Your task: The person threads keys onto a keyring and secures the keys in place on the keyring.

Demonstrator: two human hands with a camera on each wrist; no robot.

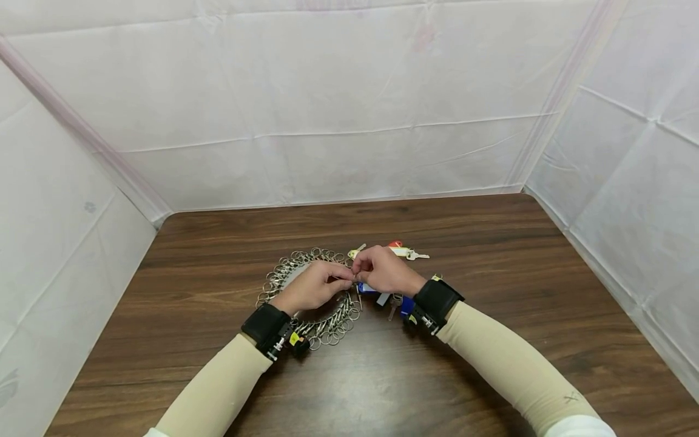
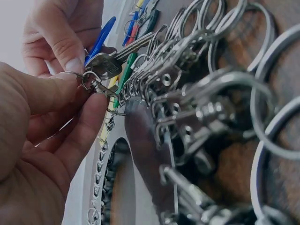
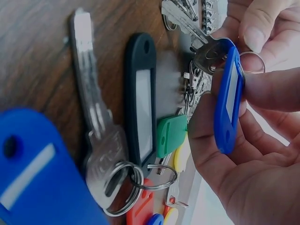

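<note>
Key (image 3: pixel 206 56) with its blue tag (image 3: pixel 228 101) sits at centre frame, pinched in the right hand (image 1: pixel 384 271). Left hand (image 1: pixel 311 286) pinches a small clasp (image 2: pixel 96 85) right against it, fingertips of both hands meeting. Beneath them on the desk (image 1: pixel 491 243) lies a ring of clips (image 1: pixel 284 270); more tagged keys (image 1: pixel 406 252) lie just right.
</note>
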